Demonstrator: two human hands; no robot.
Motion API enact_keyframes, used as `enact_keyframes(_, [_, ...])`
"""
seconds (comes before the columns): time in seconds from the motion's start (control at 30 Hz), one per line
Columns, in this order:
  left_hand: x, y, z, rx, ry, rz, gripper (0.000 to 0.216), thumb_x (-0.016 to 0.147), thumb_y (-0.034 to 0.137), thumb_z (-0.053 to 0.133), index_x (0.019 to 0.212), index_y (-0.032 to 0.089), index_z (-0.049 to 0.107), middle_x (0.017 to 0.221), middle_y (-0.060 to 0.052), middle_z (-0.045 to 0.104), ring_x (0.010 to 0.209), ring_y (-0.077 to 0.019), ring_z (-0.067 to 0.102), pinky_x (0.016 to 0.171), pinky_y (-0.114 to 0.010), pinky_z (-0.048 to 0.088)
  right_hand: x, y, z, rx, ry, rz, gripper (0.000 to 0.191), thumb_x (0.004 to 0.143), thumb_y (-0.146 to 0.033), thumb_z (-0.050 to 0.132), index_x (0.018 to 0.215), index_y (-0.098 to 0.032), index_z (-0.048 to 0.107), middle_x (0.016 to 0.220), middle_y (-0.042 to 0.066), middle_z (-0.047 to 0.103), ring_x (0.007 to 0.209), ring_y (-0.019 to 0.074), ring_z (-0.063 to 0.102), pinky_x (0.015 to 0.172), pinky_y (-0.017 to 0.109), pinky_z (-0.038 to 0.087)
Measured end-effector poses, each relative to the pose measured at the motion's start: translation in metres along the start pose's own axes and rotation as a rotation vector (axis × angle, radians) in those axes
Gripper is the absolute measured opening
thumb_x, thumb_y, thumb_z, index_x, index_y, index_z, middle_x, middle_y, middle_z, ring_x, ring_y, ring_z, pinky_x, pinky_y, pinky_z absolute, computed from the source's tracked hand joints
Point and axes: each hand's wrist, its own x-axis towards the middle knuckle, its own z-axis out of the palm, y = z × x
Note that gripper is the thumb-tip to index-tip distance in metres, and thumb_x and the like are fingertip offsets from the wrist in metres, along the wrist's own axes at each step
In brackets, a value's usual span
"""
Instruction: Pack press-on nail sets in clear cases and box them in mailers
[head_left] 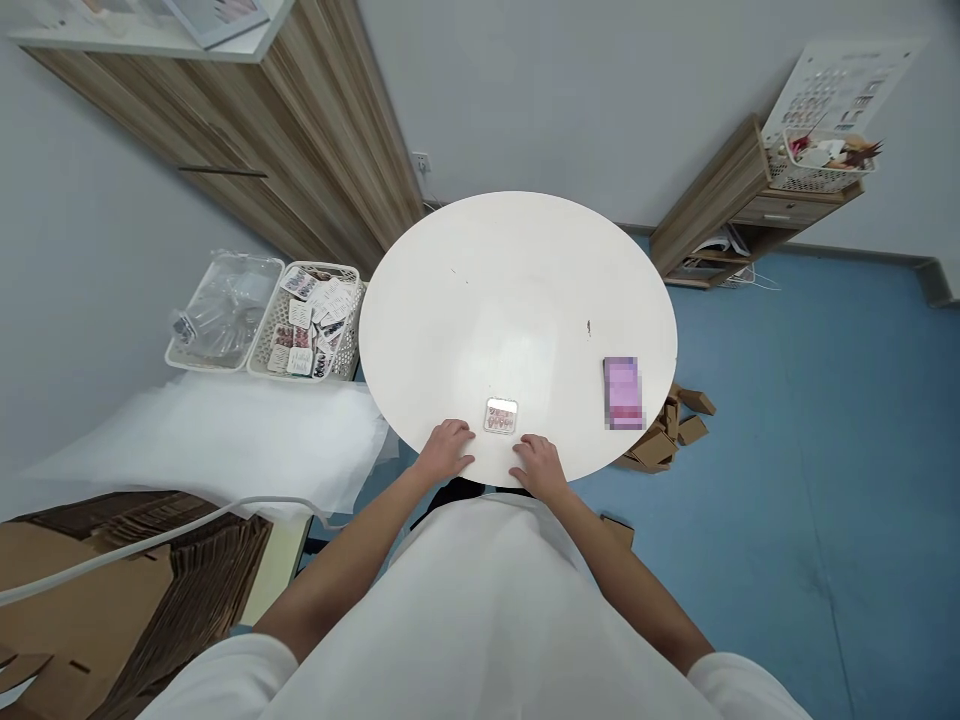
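A small clear packet of pink press-on nails (501,416) lies near the front edge of the round white table (517,300). My left hand (447,449) rests flat on the table just left of the packet, fingers apart, holding nothing. My right hand (538,464) rests on the table just below and right of the packet, also with nothing in it. Neither hand touches the packet. A purple rectangular object (623,392), blurred, lies at the table's right side.
Two baskets stand to the left: a clear one (225,310) and a white mesh one with nail packets (307,322), on a white-covered surface (217,440). Flattened cardboard (127,600) lies at bottom left. Small cardboard boxes (671,430) sit on the blue floor. Wooden cabinets stand behind.
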Motion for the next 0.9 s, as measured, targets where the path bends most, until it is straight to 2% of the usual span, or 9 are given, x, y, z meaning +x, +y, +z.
enact_keyframes(0.1, [-0.006,-0.007,-0.002,0.014,-0.049,0.054,0.023,0.073,0.028,0.056,0.095,0.023,0.059,0.107,-0.009,0.053,0.101,-0.0258,0.045,0.086,-0.041,0.035,-0.003,0.002,0.005,-0.098,0.004,-0.043,0.013,0.079,-0.022,0.051,0.089,-0.023,0.058,0.110,0.009,0.052,0.103,0.0247,0.043,0.084,0.040,0.035])
enact_keyframes(0.2, [-0.009,-0.007,-0.002,0.045,-0.064,0.069,0.018,0.078,0.028,0.049,0.092,0.024,0.059,0.104,-0.008,0.054,0.100,-0.0242,0.046,0.087,-0.041,0.033,0.001,0.000,0.008,-0.152,0.016,-0.042,0.019,0.083,-0.015,0.040,0.083,-0.021,0.058,0.104,0.008,0.055,0.100,0.0225,0.045,0.083,0.037,0.034])
enact_keyframes(0.33, [-0.009,-0.005,-0.004,0.119,-0.059,0.095,0.027,0.070,0.035,0.058,0.094,0.023,0.057,0.108,-0.009,0.053,0.105,-0.0269,0.043,0.091,-0.043,0.027,0.006,-0.007,0.001,-0.121,0.023,0.007,0.017,0.084,-0.017,0.039,0.084,-0.020,0.056,0.096,0.007,0.056,0.092,0.0205,0.047,0.078,0.034,0.035])
enact_keyframes(0.5, [-0.005,-0.006,-0.004,0.161,-0.034,0.143,0.018,0.080,0.018,0.041,0.087,0.022,0.057,0.103,-0.009,0.055,0.103,-0.0234,0.047,0.091,-0.041,0.027,0.005,-0.012,-0.018,-0.052,-0.033,0.052,0.020,0.086,-0.020,0.034,0.084,-0.020,0.054,0.087,0.005,0.056,0.079,0.0174,0.049,0.072,0.031,0.037])
enact_keyframes(0.6, [-0.004,-0.006,-0.003,0.093,-0.028,0.127,0.020,0.081,0.017,0.037,0.084,0.022,0.056,0.097,-0.008,0.057,0.100,-0.0229,0.049,0.089,-0.040,0.030,-0.001,-0.012,-0.024,-0.052,-0.047,0.013,0.016,0.082,-0.028,0.044,0.091,-0.020,0.053,0.099,0.007,0.056,0.088,0.0200,0.050,0.077,0.034,0.038])
enact_keyframes(0.7, [-0.004,-0.005,-0.003,0.017,-0.023,0.095,0.016,0.081,0.020,0.041,0.086,0.022,0.056,0.094,-0.008,0.058,0.098,-0.0235,0.050,0.088,-0.038,0.032,-0.007,-0.011,-0.023,-0.086,-0.054,-0.062,0.034,0.072,-0.034,0.058,0.102,-0.019,0.051,0.119,0.011,0.048,0.105,0.0256,0.045,0.085,0.039,0.035])
enact_keyframes(0.73, [-0.004,-0.005,-0.004,0.001,-0.018,0.088,0.016,0.081,0.021,0.041,0.085,0.022,0.056,0.092,-0.008,0.059,0.097,-0.0236,0.051,0.087,-0.038,0.033,-0.008,-0.010,-0.022,-0.094,-0.051,-0.066,0.032,0.073,-0.032,0.057,0.102,-0.020,0.051,0.120,0.011,0.048,0.107,0.0258,0.044,0.086,0.039,0.034])
enact_keyframes(0.8, [-0.003,-0.006,-0.004,-0.018,-0.007,0.077,0.016,0.081,0.023,0.041,0.084,0.022,0.057,0.089,-0.007,0.060,0.091,-0.0235,0.053,0.084,-0.037,0.035,-0.008,-0.008,-0.020,-0.076,-0.029,-0.031,0.018,0.080,-0.025,0.046,0.095,-0.020,0.054,0.114,0.009,0.053,0.103,0.0229,0.047,0.084,0.038,0.036])
enact_keyframes(0.9, [0.002,-0.010,-0.006,-0.029,0.018,0.029,0.020,0.083,0.024,0.037,0.086,0.023,0.058,0.083,-0.005,0.062,0.081,-0.0220,0.056,0.080,-0.036,0.037,-0.002,-0.005,-0.022,0.038,0.025,0.091,0.022,0.086,-0.022,0.033,0.088,-0.020,0.055,0.096,0.006,0.060,0.089,0.0186,0.053,0.076,0.032,0.039])
